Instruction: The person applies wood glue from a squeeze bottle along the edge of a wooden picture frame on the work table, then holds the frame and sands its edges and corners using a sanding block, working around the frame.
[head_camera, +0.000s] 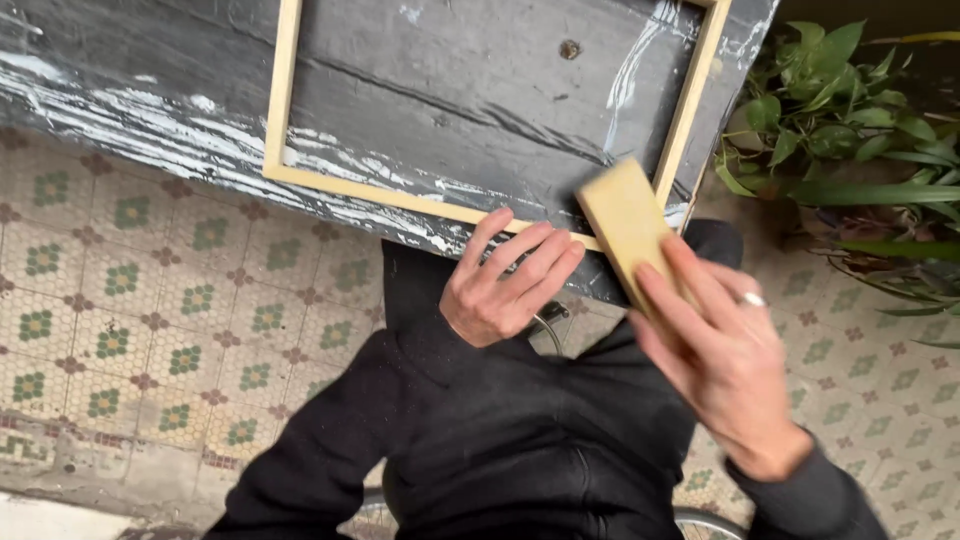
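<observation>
Here the right hand (725, 355) closes its fingers over the near end of a pale rectangular block (628, 225), thumb hidden beneath, so that the block's far end rests on the near right corner of a light wooden frame (283, 100). The block looks rigid and light, with flat faces and squared edges; its matt, slightly rough surface should give the fingers good friction, and a grip across its width near one end, as shown, appears to leave the working face free. The left hand (505, 285) lies mostly open, fingers extended and pressed flat on the frame's near rail; it grasps nothing but steadies the frame against the table. The frame is made of thin slats joined at the corners; it is probably light and stiff along each rail yet weak at the joints, so it is best held by pressing down on a rail close to the corner being worked rather than lifted by one side. It lies flat on a dark worktop (450, 90) streaked with white. Below are the person's black sleeves, a patterned tile floor (130, 290), and leafy green plants (850, 120) at the right.
</observation>
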